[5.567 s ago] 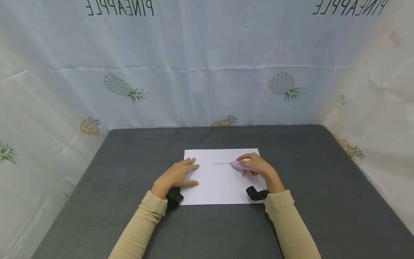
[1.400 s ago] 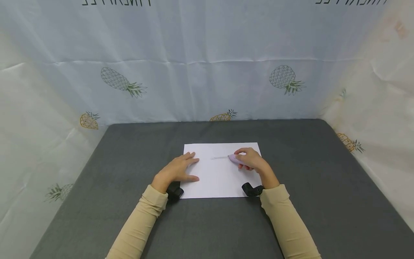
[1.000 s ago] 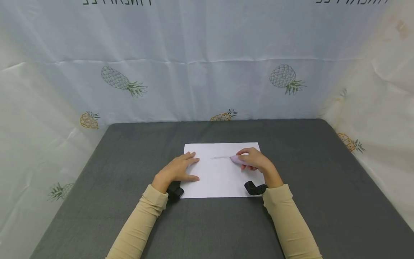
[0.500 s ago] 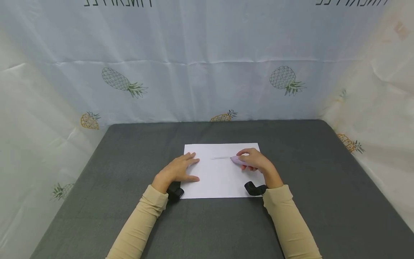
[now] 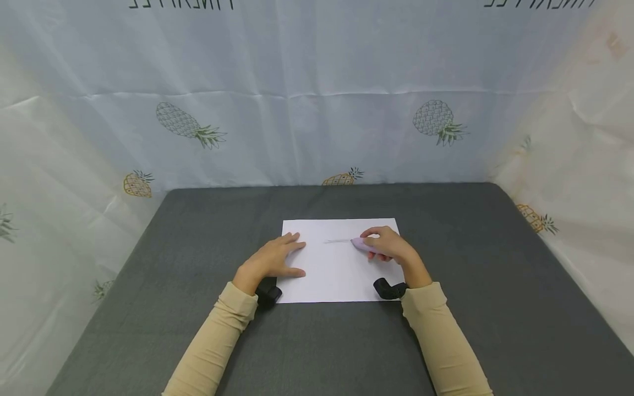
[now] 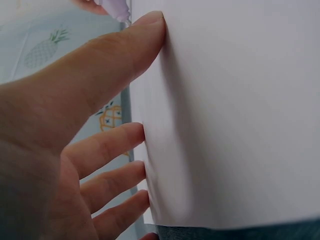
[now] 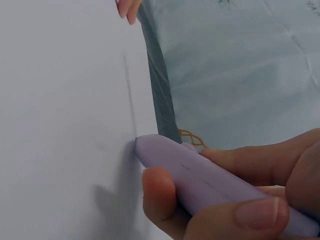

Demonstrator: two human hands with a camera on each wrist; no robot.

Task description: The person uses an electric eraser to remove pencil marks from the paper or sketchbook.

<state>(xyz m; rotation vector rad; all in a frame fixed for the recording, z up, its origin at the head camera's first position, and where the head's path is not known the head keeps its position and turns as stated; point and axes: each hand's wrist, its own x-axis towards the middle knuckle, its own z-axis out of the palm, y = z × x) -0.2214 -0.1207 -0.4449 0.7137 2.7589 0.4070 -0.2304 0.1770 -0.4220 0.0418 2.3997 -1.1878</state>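
A white sheet of paper [image 5: 337, 280] lies on the dark grey table. My right hand [image 5: 391, 246] grips a chunky lilac pen-shaped tool [image 7: 200, 175] between thumb and fingers; its exact kind I cannot tell. The tool tilts low over the paper, its small dark tip at the right end of a thin grey line [image 7: 129, 92] near the sheet's far edge. My left hand [image 5: 271, 257] rests on the left part of the sheet with fingers spread. In the left wrist view its thumb and fingertips touch the paper, and the tool shows beyond the thumb.
Black wrist cameras [image 5: 390, 289] sit under both wrists, the right one over the sheet's near right corner. Dark grey cloth [image 5: 327, 352] covers the table. Behind it and at both sides hangs a pale curtain [image 5: 317, 137] printed with pineapples.
My right hand has slid the tool a short way right, then slightly back left along the grey line. The left hand stays put on the paper. The head view has tilted down a little.
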